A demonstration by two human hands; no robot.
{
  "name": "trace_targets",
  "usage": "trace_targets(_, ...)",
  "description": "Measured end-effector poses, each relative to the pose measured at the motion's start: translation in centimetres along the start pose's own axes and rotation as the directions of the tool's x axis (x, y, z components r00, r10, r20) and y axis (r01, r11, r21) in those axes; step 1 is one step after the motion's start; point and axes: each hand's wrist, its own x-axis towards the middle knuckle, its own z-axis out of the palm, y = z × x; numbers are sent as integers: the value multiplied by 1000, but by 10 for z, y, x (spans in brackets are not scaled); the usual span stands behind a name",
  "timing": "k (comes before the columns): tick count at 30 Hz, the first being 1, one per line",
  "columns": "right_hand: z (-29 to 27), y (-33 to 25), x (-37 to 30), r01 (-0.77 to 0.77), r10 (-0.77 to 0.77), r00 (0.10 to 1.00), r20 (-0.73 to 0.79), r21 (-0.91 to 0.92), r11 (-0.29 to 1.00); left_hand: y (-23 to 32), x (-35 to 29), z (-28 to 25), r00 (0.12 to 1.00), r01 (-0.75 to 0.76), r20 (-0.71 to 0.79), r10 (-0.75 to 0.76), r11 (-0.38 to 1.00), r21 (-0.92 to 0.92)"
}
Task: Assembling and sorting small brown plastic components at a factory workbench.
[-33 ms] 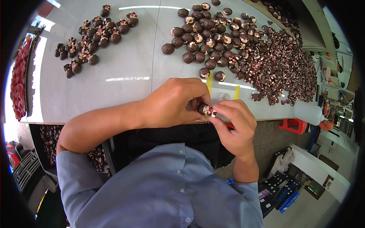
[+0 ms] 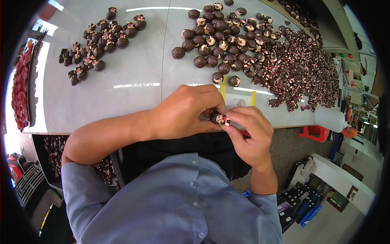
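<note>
Just above the table's near edge, my left hand point(image 2: 183, 110) is closed on a small dark-brown round doll head point(image 2: 215, 116) with a pale face. Between thumb and fingertips, my right hand point(image 2: 254, 132) pinches a tiny doll body point(image 2: 226, 120) with red, dark and cream parts. Head and body meet between the hands; whether they are joined is hidden. Beyond the hands, loose brown doll heads point(image 2: 200, 62) with pale hollows or faces lie on the grey table point(image 2: 138, 101). A wide heap of small dark, red and cream doll bodies point(image 2: 300, 67) spreads to their right.
At the far left of the table sits a group of head-and-body figures point(image 2: 109, 36). A small clear round container point(image 2: 239, 102) stands between yellow tape strips point(image 2: 253, 98). Near the right edge are a translucent jug point(image 2: 328, 120) and a red stool point(image 2: 315, 133). Red pieces point(image 2: 22, 81) fill a tray at left.
The view has shifted very slightly. Both hands keep their hold on the doll head and body, with hardly any movement.
</note>
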Motion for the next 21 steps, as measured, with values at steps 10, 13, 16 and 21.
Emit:
trace_targets(10, 6, 5, -20, -131, 149, 977, -151, 122, 984, -2, 7, 3, 982, -179, -28, 187, 967, 181)
trace_targets(13, -12, 21, -26, -156, 132, 962, -240, -80, 985, -5, 3, -4, 971, -162, -104, 217, 908, 387)
trace_targets(16, -31, 48, -42, -335, 214, 893, -395, -267, 904, 1, 0, -14, 939, -106, -207, 276, 803, 587)
trace_targets(21, -50, 60, -40, -364, 212, 921, -326, -532, 764, 0, -21, -67, 902, 204, -380, 205, 575, 793)
